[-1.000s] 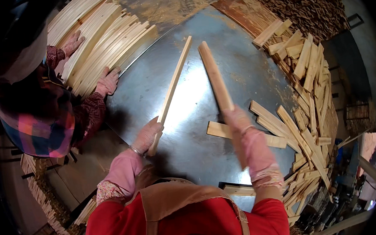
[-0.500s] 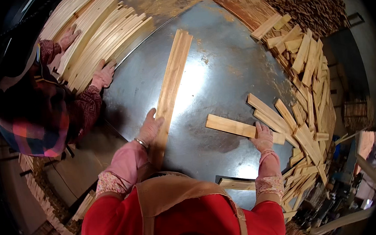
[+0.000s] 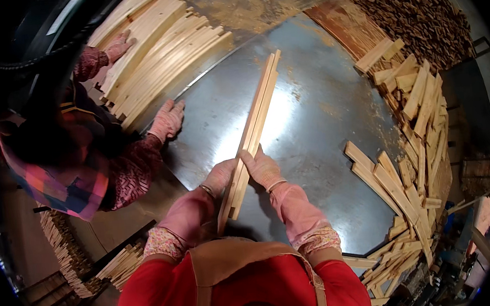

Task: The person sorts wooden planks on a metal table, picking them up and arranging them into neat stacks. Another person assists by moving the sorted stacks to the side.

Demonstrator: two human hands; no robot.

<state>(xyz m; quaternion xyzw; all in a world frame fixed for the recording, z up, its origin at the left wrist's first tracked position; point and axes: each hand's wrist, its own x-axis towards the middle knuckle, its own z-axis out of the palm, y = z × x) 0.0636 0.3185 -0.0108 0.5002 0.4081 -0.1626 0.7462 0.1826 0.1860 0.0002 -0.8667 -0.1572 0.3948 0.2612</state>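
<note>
A pair of long, narrow wooden slats (image 3: 257, 106) lies close together over the metal tabletop, slanting away from me toward the far side. My left hand (image 3: 221, 176), in a pinkish glove, closes on their left side near the close end. From the right, my right hand (image 3: 262, 169) grips the same slats, its thumb across the upper face. The fingers beneath the wood are partly hidden.
A heap of short wood pieces (image 3: 419, 105) covers the right edge of the metal table (image 3: 322, 106). At left, a co-worker's hand (image 3: 167, 120) hovers by the table edge; the other hand (image 3: 118, 46) touches stacked long slats (image 3: 163, 67). Sawdust (image 3: 233, 7) lies beyond.
My right hand has left the short board and moved left onto the long slats. The short board now lies by the heap. The slats have turned on edge. A co-worker's hand has left the stack.
</note>
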